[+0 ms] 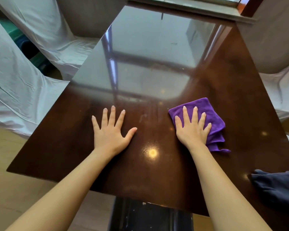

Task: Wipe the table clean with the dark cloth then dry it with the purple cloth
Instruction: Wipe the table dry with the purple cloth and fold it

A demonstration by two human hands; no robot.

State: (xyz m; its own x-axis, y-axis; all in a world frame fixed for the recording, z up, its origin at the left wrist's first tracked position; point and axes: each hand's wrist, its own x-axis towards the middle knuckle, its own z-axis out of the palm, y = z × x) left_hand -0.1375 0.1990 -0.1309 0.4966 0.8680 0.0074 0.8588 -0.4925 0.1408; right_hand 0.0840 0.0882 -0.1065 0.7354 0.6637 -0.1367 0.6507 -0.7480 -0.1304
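While flat, purple cloth [207, 114] under right fingers [194, 114].

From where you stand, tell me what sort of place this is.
Probably a dining room or restaurant: a glossy dark wooden table, chairs under white fabric covers drawn up to it, and a window sill at its far end.

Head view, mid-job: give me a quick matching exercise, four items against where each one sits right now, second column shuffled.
Items
1. folded purple microfibre cloth
2. crumpled dark navy cloth
3. left hand
4. right hand

States
A. flat on bare tabletop, fingers spread, nothing under it
B. lying untouched at the table's near right edge
C. pressed flat on top of a cloth
D. on the glossy brown wooden table, pinned under a palm

Pairs: 1-D, 2-B, 3-A, 4-C
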